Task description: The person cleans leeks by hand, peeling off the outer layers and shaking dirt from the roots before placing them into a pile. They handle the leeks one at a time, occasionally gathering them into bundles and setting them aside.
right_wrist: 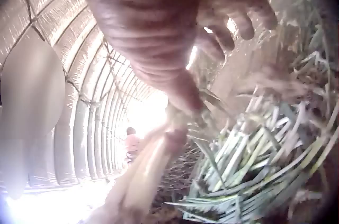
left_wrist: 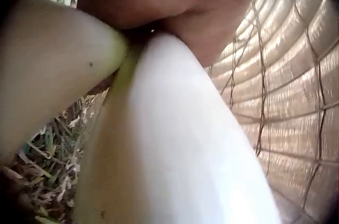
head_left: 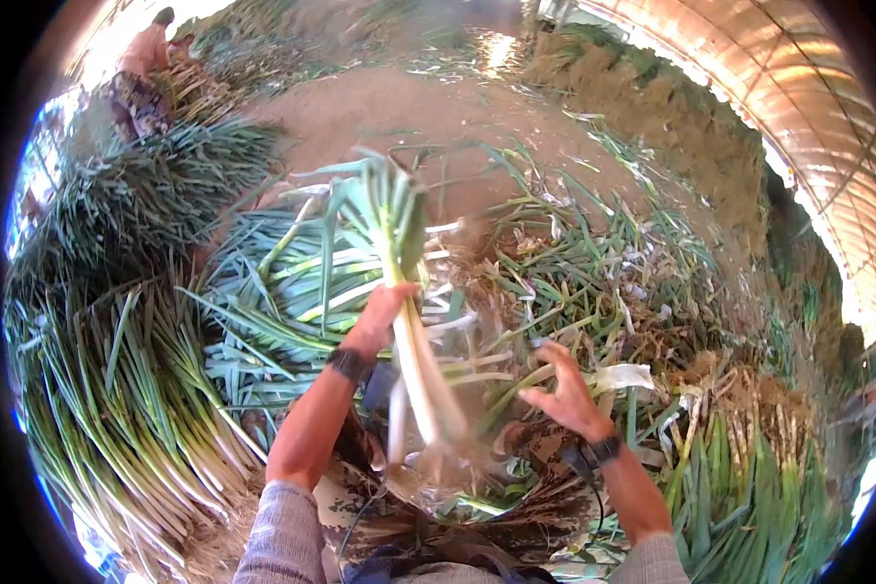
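My left hand (head_left: 384,310) grips a few leeks (head_left: 420,375) around the stalks, just below the leaves. Their green tops point away from me, and the white shanks slant down toward my lap, ending in blurred roots. The left wrist view shows the thick white shanks (left_wrist: 180,129) close up, with the left hand (left_wrist: 175,2) closed round them. To the right of the bunch, my right hand (head_left: 565,394) has its fingers spread and holds nothing. In the right wrist view its fingers (right_wrist: 243,25) are apart, and the held leeks (right_wrist: 148,166) appear beyond the thumb.
A pile of leeks (head_left: 292,263) lies ahead, and upright leeks (head_left: 136,389) crowd the left. Stripped leaves (head_left: 603,292) litter the ground at the right. More leeks (head_left: 749,487) lie near right, roots away from me. A person (head_left: 144,73) bends over far left.
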Action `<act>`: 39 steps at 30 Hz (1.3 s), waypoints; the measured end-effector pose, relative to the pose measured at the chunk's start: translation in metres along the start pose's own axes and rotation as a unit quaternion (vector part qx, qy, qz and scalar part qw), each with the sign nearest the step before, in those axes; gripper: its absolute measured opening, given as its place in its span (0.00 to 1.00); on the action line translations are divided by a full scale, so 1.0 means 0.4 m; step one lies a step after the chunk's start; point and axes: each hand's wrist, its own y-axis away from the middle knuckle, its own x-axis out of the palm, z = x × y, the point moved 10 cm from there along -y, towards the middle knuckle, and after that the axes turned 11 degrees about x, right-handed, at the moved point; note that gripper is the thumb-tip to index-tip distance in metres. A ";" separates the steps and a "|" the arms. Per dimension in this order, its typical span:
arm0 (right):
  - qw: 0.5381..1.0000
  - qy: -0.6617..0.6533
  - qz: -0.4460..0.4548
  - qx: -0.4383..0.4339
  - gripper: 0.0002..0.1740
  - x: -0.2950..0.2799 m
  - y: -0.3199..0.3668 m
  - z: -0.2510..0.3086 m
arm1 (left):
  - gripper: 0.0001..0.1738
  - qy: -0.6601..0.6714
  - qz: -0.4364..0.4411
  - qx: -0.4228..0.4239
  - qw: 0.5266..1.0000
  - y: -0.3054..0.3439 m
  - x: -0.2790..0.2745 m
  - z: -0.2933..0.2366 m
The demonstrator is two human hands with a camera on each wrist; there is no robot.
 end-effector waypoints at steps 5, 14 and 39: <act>0.784 -0.508 0.235 0.268 0.36 0.295 -0.036 -0.097 | 0.23 0.115 0.237 -0.011 0.965 0.127 0.209 0.036; 0.594 -0.714 0.012 0.370 0.14 0.535 0.140 -0.146 | 0.48 -0.074 0.365 -0.285 0.883 0.606 0.219 -0.015; 0.919 -0.120 0.376 0.009 0.22 0.652 -0.025 0.276 | 0.23 -0.425 -0.477 -0.190 0.745 1.285 -1.236 0.117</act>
